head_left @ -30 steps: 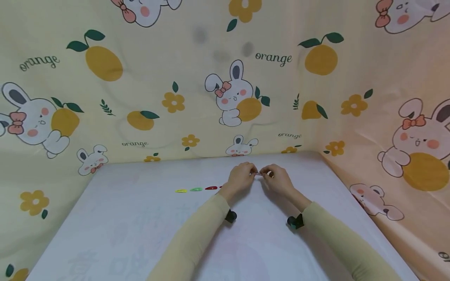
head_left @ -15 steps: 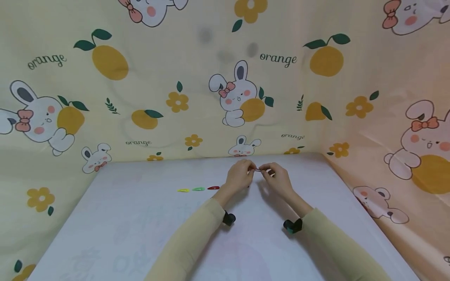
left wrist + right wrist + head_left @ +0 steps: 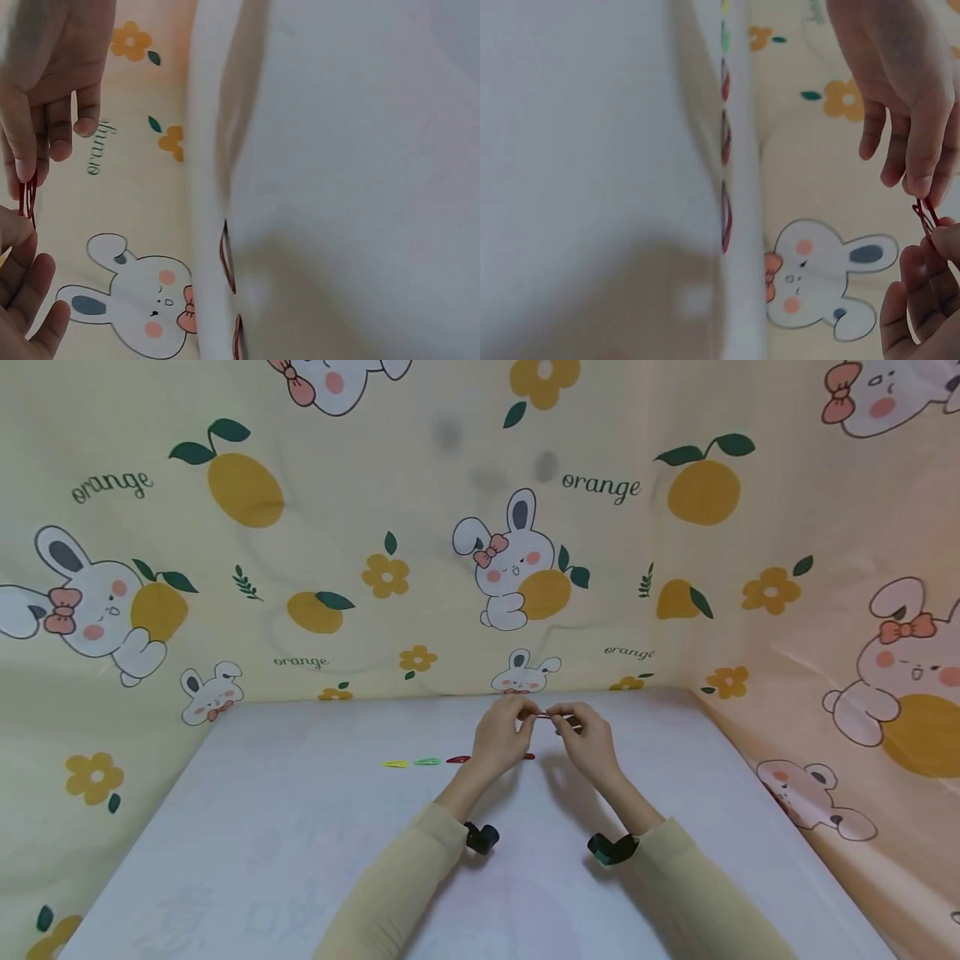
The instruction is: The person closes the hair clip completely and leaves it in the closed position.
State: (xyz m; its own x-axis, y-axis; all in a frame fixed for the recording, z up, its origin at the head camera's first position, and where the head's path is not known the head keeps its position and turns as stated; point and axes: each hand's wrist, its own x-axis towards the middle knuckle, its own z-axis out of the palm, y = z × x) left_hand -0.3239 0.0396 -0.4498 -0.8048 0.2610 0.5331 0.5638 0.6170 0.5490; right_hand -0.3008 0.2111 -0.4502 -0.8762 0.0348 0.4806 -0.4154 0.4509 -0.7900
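Note:
In the head view my left hand and right hand meet above the far part of the table. Between them is a dark red snap hair clip. Fingertips of both hands pinch it, one hand at each end. In the right wrist view the held hair clip shows a narrow frame with parts spread apart. A row of clips lies on the table: a yellow hair clip, a green hair clip, a red hair clip and two darker red ones, the last a dark red hair clip.
The white-covered table ends at a cream curtain printed with rabbits and oranges. The curtain also runs along the right side. Black wrist cameras sit at both cuffs.
Both hands, still pinching the hair clip, have risen slightly and shifted a little left. The clip at the row's right end now shows beside my left hand. The head view has shifted slightly.

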